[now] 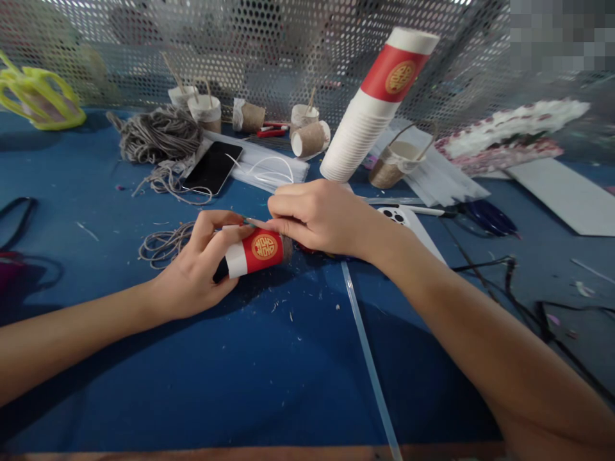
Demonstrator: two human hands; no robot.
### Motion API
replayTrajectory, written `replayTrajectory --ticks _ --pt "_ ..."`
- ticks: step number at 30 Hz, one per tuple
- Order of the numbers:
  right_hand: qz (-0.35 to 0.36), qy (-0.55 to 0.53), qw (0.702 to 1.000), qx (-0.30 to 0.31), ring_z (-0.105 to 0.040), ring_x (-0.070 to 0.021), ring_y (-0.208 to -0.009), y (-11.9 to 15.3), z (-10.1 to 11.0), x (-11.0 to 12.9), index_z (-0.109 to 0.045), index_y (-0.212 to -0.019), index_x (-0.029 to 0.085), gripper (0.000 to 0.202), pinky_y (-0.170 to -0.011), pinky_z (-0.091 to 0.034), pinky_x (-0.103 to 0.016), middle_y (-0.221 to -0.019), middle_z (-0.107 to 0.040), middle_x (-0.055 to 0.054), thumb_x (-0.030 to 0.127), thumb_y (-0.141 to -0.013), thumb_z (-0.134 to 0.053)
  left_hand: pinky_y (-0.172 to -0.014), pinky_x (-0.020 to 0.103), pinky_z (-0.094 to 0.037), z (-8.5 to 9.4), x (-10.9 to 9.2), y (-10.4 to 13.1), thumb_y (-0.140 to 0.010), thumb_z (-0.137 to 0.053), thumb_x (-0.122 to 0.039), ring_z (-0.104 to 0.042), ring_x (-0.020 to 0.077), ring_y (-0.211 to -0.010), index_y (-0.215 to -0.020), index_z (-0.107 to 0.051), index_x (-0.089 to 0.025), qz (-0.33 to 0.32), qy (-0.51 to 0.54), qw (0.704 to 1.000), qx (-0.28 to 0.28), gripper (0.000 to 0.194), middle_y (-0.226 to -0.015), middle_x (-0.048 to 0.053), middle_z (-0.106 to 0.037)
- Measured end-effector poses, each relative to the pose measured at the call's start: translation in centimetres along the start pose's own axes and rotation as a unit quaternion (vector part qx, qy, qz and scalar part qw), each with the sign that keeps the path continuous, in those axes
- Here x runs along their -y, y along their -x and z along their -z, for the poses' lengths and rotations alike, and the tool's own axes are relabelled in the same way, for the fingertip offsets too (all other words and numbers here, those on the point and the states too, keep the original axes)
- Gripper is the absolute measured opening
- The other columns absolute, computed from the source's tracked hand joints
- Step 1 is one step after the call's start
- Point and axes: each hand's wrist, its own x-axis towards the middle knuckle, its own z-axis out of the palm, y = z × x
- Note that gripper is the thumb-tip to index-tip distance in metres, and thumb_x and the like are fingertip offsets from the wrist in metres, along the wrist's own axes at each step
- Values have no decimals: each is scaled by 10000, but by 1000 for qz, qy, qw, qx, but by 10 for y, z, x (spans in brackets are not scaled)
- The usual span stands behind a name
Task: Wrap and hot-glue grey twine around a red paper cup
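A red and white paper cup (262,250) with a gold emblem lies on its side in my left hand (195,272). Those fingers wrap around its white rim end. A band of brown-grey cord (287,248) circles the cup's other end. My right hand (321,214) is closed just above that end, its thumb tip reaching along the top of the cup towards my left fingers. Whatever it pinches is hidden. Loose grey cord (166,246) lies behind my left hand.
Behind stand a leaning stack of paper cups (362,115), several cord-wrapped cups (401,163), a grey yarn bundle (161,134) and a black phone (214,168). A clear glue stick (368,352) runs to the table's front edge. Eyeglasses (509,269) lie right, before a perforated metal screen (269,51).
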Motion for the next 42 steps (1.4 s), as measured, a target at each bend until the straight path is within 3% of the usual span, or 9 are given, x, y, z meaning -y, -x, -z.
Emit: replayTrajectory --ticks 11,30,42 --pt "62 -95 993 -27 -376 -85 -583 -2 -10 -11 -398 -655 175 278 -585 -278 -243 -627 -420 27 176 -922 -474 -975 389 -525 0 1 -2 -772 -564 -47 -518 240 -1154 -1257 -440 -126 -30 -8 999 -9 507 -1193 147 -466" --pt "52 -166 985 -7 -375 -67 -541 -2 -12 -14 -353 -607 179 344 -556 -278 -221 -565 -392 48 178 -924 -489 -954 475 -520 0 2 0 -760 -580 -66 -527 271 -1153 -1257 -432 -196 -22 -39 999 -8 535 -1193 116 -487" --pt "45 -193 980 -3 -365 -65 -537 -2 -18 -17 -353 -598 179 369 -560 -283 -218 -553 -374 56 224 -940 -483 -948 463 -529 0 1 0 -772 -584 -85 -552 258 -1123 -1240 -450 -168 -31 -37 999 -8 494 -1196 137 -482"
